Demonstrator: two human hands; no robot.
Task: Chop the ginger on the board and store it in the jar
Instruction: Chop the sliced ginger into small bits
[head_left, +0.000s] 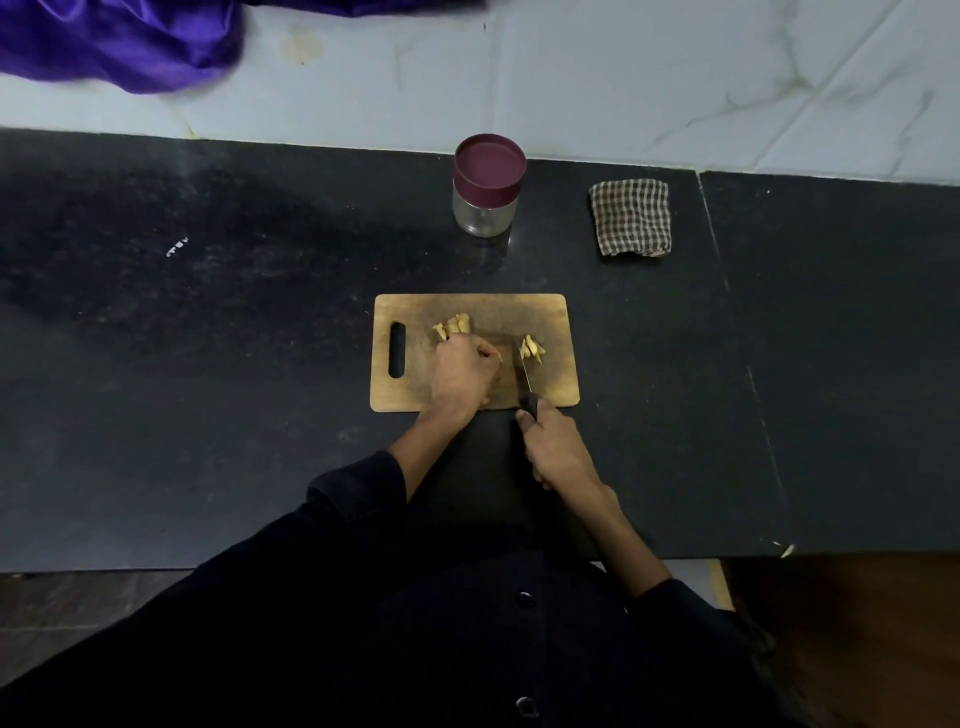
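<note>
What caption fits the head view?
Left hand holds ginger on the board; right hand cuts with a knife; jar lidded.

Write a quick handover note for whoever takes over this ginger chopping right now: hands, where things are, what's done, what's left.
Left hand holds a ginger piece down on the rectangular wooden chopping board. Right hand grips the black-handled knife, blade down on the board.
Uncut pale yellow ginger lies beyond the left hand; cut pieces lie right of the blade.
The clear glass jar with maroon lid stands behind the board, closed and apparently empty.
Done: some ginger cut. Left: chop the rest, open the jar, fill it, close it.
</note>
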